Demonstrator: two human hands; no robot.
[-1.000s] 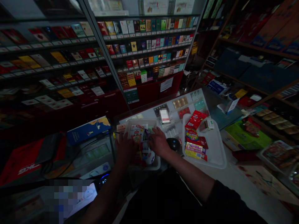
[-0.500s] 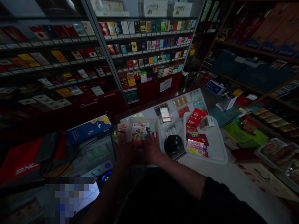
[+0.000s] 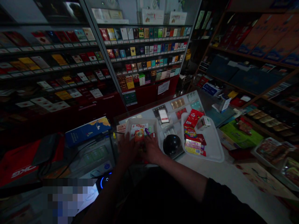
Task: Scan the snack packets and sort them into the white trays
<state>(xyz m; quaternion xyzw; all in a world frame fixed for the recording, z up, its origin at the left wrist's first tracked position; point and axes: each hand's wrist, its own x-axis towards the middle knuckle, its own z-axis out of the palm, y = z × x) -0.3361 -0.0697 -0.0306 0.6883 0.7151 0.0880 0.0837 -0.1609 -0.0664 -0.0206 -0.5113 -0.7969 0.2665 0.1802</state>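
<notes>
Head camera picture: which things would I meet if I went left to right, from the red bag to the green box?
Red bag → blue box → white tub → black round gadget → white tray → green box.

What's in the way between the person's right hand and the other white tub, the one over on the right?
A shiny, rounded black object stands between the right hand and the other tub. The side of the left tub is between them too.
</notes>
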